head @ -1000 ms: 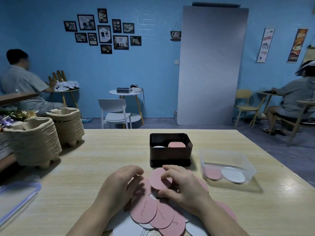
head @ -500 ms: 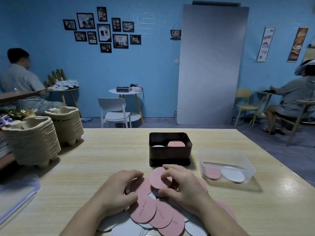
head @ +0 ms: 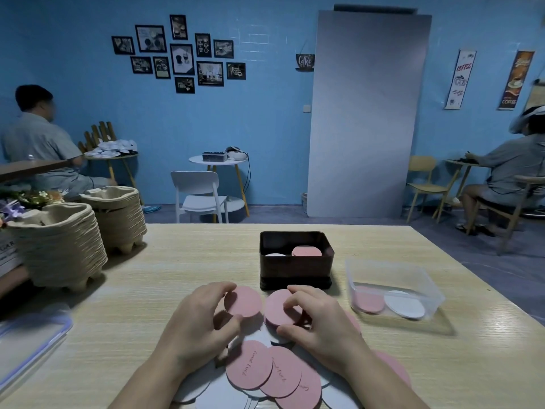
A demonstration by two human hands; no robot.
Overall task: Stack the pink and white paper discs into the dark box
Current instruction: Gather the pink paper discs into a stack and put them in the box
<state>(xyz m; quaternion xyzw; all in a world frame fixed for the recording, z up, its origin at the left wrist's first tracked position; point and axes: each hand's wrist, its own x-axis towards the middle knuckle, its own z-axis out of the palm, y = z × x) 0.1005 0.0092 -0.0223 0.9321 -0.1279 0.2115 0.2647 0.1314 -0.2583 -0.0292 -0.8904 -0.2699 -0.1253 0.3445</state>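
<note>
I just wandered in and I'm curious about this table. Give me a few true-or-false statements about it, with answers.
1. The left hand pinches a pink disc and the right hand holds another pink disc. True.
2. The dark box is empty. False: pink discs and white discs lie inside it.
3. The clear tub right of the box holds a lone pink disc and a lone white disc. True.
4. The stacked pulp trays stand on the table's right side. False: they stand on its left.

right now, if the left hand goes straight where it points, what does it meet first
Probably the near wall of the dark box, with the pink disc the left hand holds touching first; depth is unclear.
</note>
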